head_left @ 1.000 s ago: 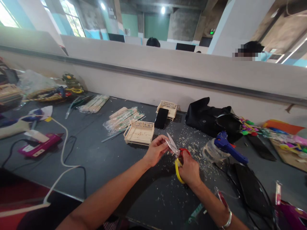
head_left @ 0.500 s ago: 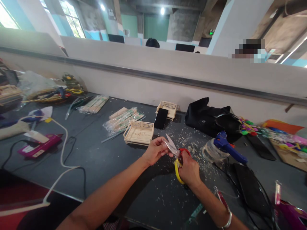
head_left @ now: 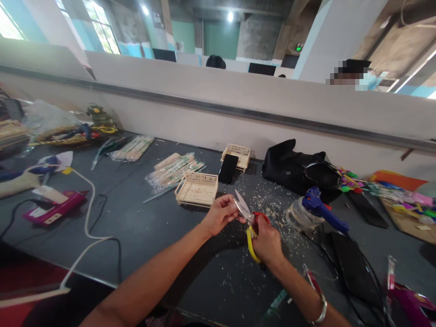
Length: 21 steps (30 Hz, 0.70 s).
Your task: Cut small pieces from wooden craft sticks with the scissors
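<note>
My right hand is closed around the red and yellow handles of the scissors, whose blades are apart and point up and left. My left hand is pinched beside the blades; what its fingers hold is too small to make out. Just behind my left hand sits a small wooden frame piece like a miniature bed. A second one stands farther back, with a black phone leaning on its front. Pale clippings lie scattered around the scissors.
Packs of wooden sticks lie at the back left. A black bag and a blue glue gun on a clear tub are at the right. A magenta power strip with a white cable is at the left.
The view has shifted very slightly. Both hands and the scissors hold nearly the same pose as before.
</note>
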Motion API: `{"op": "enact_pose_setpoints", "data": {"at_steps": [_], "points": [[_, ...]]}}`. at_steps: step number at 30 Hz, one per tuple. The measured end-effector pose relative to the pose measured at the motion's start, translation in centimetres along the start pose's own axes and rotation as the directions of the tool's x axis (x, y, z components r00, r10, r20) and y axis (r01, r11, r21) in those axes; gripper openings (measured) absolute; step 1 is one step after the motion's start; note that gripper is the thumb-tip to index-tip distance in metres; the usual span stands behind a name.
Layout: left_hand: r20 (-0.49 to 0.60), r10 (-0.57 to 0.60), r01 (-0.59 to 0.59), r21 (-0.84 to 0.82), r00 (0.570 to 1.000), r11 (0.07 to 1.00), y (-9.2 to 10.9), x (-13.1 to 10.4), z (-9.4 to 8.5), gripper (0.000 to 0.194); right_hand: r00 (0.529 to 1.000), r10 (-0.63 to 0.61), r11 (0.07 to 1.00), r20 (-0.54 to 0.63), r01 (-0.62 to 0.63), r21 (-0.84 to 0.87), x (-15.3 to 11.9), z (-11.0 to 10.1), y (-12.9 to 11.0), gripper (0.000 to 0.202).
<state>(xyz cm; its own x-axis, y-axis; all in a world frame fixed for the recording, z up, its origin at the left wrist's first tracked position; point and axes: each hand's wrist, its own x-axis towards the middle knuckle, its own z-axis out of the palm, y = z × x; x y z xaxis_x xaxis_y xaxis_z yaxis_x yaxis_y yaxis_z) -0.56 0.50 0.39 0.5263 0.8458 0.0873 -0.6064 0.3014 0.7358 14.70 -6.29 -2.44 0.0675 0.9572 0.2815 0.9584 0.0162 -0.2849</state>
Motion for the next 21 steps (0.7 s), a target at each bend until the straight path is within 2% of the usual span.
{"op": "enact_pose_setpoints", "data": {"at_steps": [4, 11, 15, 21], "points": [[-0.014, -0.007, 0.007, 0.014, 1.0, 1.0, 0.2, 0.0, 0.2, 0.033, 0.999, 0.045, 0.996, 0.02, -0.046, 0.076, 0.1, 0.0, 0.0, 0.015], [-0.008, 0.019, -0.019, 0.024, 1.0, 1.0, 0.3, 0.1, 0.3, 0.028, 0.988, 0.156, 0.935, -0.005, -0.146, 0.324, 1.1, -0.5, 0.6, 0.017], [0.017, 0.016, -0.016, 0.007, 1.0, 1.0, 0.3, 0.2, 0.0, 0.026, 0.997, 0.079, 0.953, -0.017, -0.07, 0.295, 0.7, -0.7, 0.4, 0.018], [0.04, -0.021, 0.02, 0.023, 0.999, 1.0, 0.2, 0.1, -0.6, 0.03, 0.997, -0.017, 0.987, 0.072, 0.006, 0.158, 0.2, -0.9, -0.4, 0.019]]}}
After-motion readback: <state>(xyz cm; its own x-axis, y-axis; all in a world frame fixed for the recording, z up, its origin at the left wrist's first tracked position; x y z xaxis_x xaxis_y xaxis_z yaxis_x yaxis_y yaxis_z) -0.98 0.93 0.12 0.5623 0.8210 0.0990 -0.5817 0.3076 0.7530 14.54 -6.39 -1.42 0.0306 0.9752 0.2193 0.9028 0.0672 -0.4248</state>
